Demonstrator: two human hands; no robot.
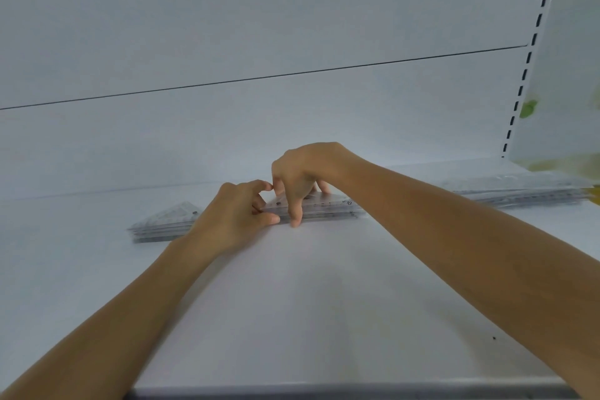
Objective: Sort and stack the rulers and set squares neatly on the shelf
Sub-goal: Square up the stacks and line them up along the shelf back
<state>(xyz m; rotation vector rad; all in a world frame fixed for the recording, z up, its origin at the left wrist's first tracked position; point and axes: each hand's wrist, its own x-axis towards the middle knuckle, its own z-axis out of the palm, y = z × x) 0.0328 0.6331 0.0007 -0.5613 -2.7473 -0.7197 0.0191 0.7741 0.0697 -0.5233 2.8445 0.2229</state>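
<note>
A stack of clear plastic set squares (328, 208) lies on the white shelf (308, 302), near its middle. My left hand (240, 214) grips the stack's left end, thumb along the front edge and fingers curled over the top. My right hand (302, 175) arches over the same stack, with fingertips on its front edge and thumb behind it. A second pile of clear set squares (165, 221) lies to the left, partly hidden by my left wrist. A long stack of clear rulers (519, 193) lies at the right, behind my right forearm.
The shelf's white back panel (259, 42) rises close behind the stacks. A slotted upright (532, 52) runs down the right side, beside a pale sheet with green marks (558, 91). The shelf's front lip (324, 391) is at the bottom of the view.
</note>
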